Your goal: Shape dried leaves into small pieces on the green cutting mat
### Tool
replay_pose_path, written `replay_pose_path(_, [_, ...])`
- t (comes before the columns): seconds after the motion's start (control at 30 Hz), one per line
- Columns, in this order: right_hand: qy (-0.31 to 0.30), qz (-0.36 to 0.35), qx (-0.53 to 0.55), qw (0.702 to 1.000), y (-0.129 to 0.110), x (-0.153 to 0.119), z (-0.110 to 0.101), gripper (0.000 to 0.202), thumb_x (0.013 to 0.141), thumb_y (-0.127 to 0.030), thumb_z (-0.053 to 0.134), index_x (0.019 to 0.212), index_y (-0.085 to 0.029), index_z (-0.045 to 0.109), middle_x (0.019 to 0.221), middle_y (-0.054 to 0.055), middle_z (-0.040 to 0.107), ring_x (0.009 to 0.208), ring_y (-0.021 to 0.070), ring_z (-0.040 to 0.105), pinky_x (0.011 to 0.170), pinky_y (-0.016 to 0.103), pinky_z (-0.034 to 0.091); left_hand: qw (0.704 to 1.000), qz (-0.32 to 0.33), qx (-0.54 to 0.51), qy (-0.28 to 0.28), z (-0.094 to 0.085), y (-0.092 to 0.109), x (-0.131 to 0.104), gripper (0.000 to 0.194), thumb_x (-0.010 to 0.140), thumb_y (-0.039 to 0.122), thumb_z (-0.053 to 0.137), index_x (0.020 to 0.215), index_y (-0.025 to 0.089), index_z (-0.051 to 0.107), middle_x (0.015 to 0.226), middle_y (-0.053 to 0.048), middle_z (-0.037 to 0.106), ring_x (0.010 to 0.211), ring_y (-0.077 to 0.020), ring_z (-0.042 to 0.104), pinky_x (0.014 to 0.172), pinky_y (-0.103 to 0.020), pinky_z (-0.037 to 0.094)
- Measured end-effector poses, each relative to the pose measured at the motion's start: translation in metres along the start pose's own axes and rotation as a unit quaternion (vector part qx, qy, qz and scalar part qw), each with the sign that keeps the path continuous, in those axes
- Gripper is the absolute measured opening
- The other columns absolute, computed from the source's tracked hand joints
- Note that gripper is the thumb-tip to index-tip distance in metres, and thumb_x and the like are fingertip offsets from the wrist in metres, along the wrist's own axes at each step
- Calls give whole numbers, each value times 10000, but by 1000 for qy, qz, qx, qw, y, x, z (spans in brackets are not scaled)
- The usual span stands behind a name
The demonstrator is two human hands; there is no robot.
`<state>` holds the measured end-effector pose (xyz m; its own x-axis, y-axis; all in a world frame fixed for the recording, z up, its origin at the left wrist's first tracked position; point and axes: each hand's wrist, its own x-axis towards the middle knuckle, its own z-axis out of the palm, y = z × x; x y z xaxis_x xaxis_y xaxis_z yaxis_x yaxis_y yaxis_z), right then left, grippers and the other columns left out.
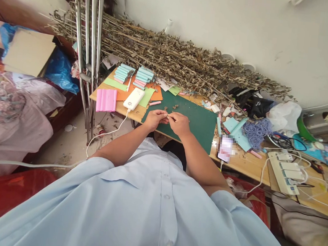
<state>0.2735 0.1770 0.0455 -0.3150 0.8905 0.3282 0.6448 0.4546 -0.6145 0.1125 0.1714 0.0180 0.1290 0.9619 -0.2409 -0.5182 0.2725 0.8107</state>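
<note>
Small crumbly grey-brown dried leaf bits (175,106) sit just past the fingertips, on a dark green flat cutting mat (201,122). Left hand (156,119) and right hand (180,123) meet tip to tip, so the grip is thumbs and fingers pressed together; can't make out what's between them, if anything, way too small at this angle.

What could go wrong, imo: those bits look super light and loose, so a knuckle drifting forward or a puff of air could scatter them. Also a short pink paper tube (155,103) lies just ahead of the left side of the grip and could roll if bumped. Next out, that white rectangular power bank (133,98) left of the grip has a thin white cable (127,114) dropping over the edge toward the left forearm; an elbow snag could yank the whole thing.

Edges: the near side of the light wood table (249,165) runs close in front of the body, right under the wrists, so anything dropped short probably hits the floor. Best open room is the mat to the right of the grip, up to the phone (225,149). Far side's tighter, with a long heap of dried leafy stalks (170,54) behind it.
</note>
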Motion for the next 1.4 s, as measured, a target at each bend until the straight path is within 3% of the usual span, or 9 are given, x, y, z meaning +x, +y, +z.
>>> replay_pose_path(0.17, [21, 10, -37, 999, 0, 1, 5, 170, 852, -218, 607, 779, -236, 759, 833, 53, 760, 815, 213, 696, 845, 333, 541, 1000, -8, 5, -10, -2, 2, 1, 353, 690, 290, 926, 868, 90, 696, 698, -36, 720, 585, -128, 692, 640, -276, 602])
replay_pose_path(0.33, [56, 90, 77, 991, 0, 1, 14, 140, 783, -286, 617, 750, -238, 744, 770, 27, 752, 718, 195, 675, 736, 321, 544, 999, -22, -12, -41, -9, 4, 5, 319, 681, 272, 902, 844, 99, 689, 651, -36, 693, 549, -131, 663, 571, -263, 567])
replay_pose_path(0.57, [75, 251, 312, 913, 6, 4, 29, 244, 749, -439, 664, 828, -215, 720, 722, 3, 713, 639, 177, 660, 667, 332, 576, 998, -44, -27, -47, -18, 13, 6, 295, 699, 256, 881, 852, 111, 674, 697, -45, 706, 569, -128, 669, 583, -258, 564])
replay_pose_path(0.67, [82, 229, 215, 946, 12, 2, 27, 208, 799, -399, 655, 857, -215, 733, 769, 23, 733, 698, 202, 679, 726, 359, 581, 999, -5, 32, 0, -22, 20, 6, 236, 746, 248, 845, 849, 125, 672, 726, -45, 715, 572, -129, 670, 593, -266, 564])
replay_pose_path(0.77, [12, 115, 12, 993, 12, -1, 21, 159, 884, -292, 624, 909, -215, 760, 890, 70, 770, 871, 244, 706, 869, 381, 552, 984, 38, 171, 35, -25, 25, 5, 134, 790, 201, 791, 812, 135, 676, 643, -29, 683, 539, -125, 641, 556, -240, 511])
replay_pose_path(0.9, [-129, 42, -202, 970, 0, -2, 18, 255, 956, -156, 510, 1000, -157, 761, 1031, 155, 763, 1011, 284, 689, 914, 371, 513, 916, 74, 393, 30, -27, 29, 6, 50, 853, 187, 693, 818, 153, 704, 599, -16, 663, 549, -136, 602, 598, -254, 491])
replay_pose_path(1.07, [-205, 15, -279, 938, -9, -1, 15, 319, 985, -134, 454, 1064, -124, 763, 1107, 178, 753, 1080, 290, 668, 956, 351, 490, 754, 154, 638, 0, -27, 33, 12, 188, 902, 164, 570, 917, 172, 758, 929, -80, 768, 864, -212, 674, 828, -319, 522])
replay_pose_path(1.27, [-144, 55, -214, 965, -4, -14, 10, 323, 1026, -225, 468, 1126, -208, 774, 1113, 106, 793, 1040, 266, 720, 925, 341, 522, 617, 183, 763, -51, -24, 31, 25, 286, 963, 175, 496, 1014, 131, 775, 1089, -178, 723, 1016, -274, 675, 917, -372, 513])
replay_pose_path(1.4, [-41, 52, -153, 986, 3, -32, 1, 287, 1007, -250, 510, 1075, -225, 788, 1098, 75, 805, 1027, 257, 738, 943, 356, 546, 580, 162, 792, -95, -24, 27, 25, 297, 939, 142, 507, 1079, 124, 768, 1128, -189, 686, 986, -272, 683, 877, -361, 527])
